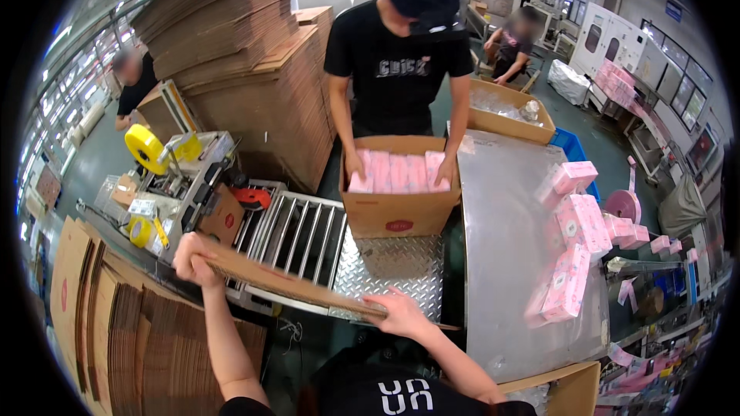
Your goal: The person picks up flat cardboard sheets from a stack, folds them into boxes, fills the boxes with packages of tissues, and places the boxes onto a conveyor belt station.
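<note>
Left hand: the left hand [193,260], at about nine o'clock of the flattened box, is curled shut around that board's left end, fingers wrapped over the edge.
Right hand: the right hand [401,312], at about six o'clock in the view, lies on the board's right end, fingers pressed together along the top and thumb underneath, pinching it.
Flattened box: the flat cardboard box [285,281] runs slanted between the two hands, left end higher in the picture, held above the near edge of the metal bench.
Flat stock: a stack of folded cartons [116,331] stands on edge at eight o'clock, just beside the left forearm.
Bench: a checker-plate steel surface [393,266] and a roller section [297,231] lie just beyond the board, at twelve o'clock from the hands.
Tape machine: a carton sealer with a yellow tape roll [146,146] sits at ten o'clock.
Open carton: an upright brown carton [397,212] stands beyond the plate, filled with pink tissue packs [397,173]; a co-worker in a black shirt [397,62] has both hands inside its rim.
Side table: a smooth steel table [509,262] at three o'clock carries loose pink packs [574,262] along its right side.
Far back: tall piles of flat cardboard [247,54] rise at eleven o'clock.
</note>
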Tool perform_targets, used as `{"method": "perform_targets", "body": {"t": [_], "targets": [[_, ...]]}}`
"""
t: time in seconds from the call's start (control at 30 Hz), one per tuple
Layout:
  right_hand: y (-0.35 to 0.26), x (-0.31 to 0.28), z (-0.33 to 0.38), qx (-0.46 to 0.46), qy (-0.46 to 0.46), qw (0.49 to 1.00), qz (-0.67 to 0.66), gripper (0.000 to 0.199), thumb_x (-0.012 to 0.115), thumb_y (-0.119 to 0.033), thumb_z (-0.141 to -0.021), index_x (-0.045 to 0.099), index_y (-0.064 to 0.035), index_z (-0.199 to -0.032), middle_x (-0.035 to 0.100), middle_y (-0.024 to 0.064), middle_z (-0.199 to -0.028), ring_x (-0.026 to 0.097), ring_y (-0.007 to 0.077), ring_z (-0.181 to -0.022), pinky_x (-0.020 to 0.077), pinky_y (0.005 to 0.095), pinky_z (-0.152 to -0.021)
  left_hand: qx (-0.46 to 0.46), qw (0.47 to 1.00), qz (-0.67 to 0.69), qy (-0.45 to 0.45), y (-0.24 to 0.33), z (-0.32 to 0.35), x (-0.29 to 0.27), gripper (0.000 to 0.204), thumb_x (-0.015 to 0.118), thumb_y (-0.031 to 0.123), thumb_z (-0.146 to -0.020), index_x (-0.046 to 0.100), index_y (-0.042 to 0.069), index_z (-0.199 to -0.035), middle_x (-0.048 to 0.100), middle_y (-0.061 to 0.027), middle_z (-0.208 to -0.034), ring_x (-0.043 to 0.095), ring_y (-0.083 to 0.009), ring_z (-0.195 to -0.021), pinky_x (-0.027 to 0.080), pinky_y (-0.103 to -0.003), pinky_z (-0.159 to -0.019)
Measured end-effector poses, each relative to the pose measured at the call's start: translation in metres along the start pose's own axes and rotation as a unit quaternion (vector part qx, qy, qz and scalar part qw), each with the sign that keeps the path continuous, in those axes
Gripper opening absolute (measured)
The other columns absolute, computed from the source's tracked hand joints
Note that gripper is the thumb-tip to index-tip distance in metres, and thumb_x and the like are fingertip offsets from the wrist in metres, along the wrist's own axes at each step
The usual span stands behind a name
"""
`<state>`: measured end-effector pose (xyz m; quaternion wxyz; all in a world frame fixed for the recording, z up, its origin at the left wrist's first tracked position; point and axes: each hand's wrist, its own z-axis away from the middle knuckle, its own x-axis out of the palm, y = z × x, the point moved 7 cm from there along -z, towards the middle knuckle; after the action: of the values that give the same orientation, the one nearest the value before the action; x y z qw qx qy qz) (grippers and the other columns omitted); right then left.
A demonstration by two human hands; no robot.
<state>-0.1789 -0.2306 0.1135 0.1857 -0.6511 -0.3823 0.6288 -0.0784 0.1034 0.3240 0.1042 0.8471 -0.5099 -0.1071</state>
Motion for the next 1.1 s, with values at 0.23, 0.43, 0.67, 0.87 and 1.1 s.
{"method": "perform_targets", "body": {"t": [0.23, 0.43, 0.67, 0.87, 1.1], "targets": [[0.060, -0.064, 0.055, 0.026, 0.254, 0.941, 0.225, 0.024, 0.076, -0.027, -0.078, 0.067, -0.0095, -0.091, 0.065, 0.0064, -0.084, 0.063, 0.0267, -0.085, 0.0459, 0.0444, -0.095, -0.218, 0.930, -0.289, 0.056, -0.163, 0.186, -0.045, 0.030, 0.043, 0.015, -0.098, 0.045, 0.001, -0.072, 0.045, -0.0114, -0.063, 0.046, -0.0285, -0.059, 0.039, -0.041, -0.059], [0.084, -0.061, 0.060, 0.126, 0.276, 0.914, 0.268, 0.031, 0.071, -0.031, -0.084, 0.066, -0.0062, -0.103, 0.065, 0.0099, -0.102, 0.058, 0.0291, -0.108, 0.0326, 0.0526, -0.109, -0.218, 0.861, -0.365, -0.281, -0.102, 0.236, 0.030, 0.043, 0.061, 0.019, -0.085, 0.059, 0.010, -0.127, 0.048, -0.0155, -0.141, 0.036, -0.0369, -0.137, 0.021, -0.060, -0.111], [0.122, -0.067, 0.026, 0.226, 0.077, 0.919, 0.313, 0.083, 0.058, -0.047, -0.087, 0.033, 0.0047, -0.147, 0.042, 0.0221, -0.148, 0.034, 0.0327, -0.141, 0.0179, 0.0556, -0.117, -0.055, 0.914, -0.123, -0.382, -0.033, 0.284, 0.038, 0.041, 0.071, 0.011, -0.076, 0.065, 0.020, -0.116, 0.050, -0.0003, -0.141, 0.033, -0.0368, -0.139, 0.020, -0.063, -0.112], [0.135, -0.142, 0.026, 0.346, 0.072, 0.845, 0.401, 0.061, 0.051, -0.059, -0.092, 0.074, -0.0051, -0.076, 0.068, 0.0221, -0.076, 0.068, 0.0403, -0.076, 0.0532, 0.0482, -0.071, -0.113, 0.881, 0.095, -0.450, -0.024, 0.220, 0.058, 0.020, 0.057, -0.010, -0.064, 0.058, 0.010, -0.066, 0.061, -0.0011, -0.079, 0.058, -0.0259, -0.114, 0.027, -0.058, -0.112], [0.208, -0.057, 0.067, 0.389, -0.152, 0.896, 0.150, 0.063, 0.050, -0.057, -0.094, 0.069, 0.0030, -0.101, 0.070, 0.0235, -0.092, 0.070, 0.0353, -0.088, 0.0540, 0.0458, -0.081, -0.046, 0.694, 0.323, -0.642, 0.031, 0.288, 0.127, 0.015, 0.059, -0.005, -0.062, 0.057, 0.009, -0.067, 0.062, -0.0057, -0.118, 0.036, -0.0338, -0.139, 0.018, -0.063, -0.115]]}}
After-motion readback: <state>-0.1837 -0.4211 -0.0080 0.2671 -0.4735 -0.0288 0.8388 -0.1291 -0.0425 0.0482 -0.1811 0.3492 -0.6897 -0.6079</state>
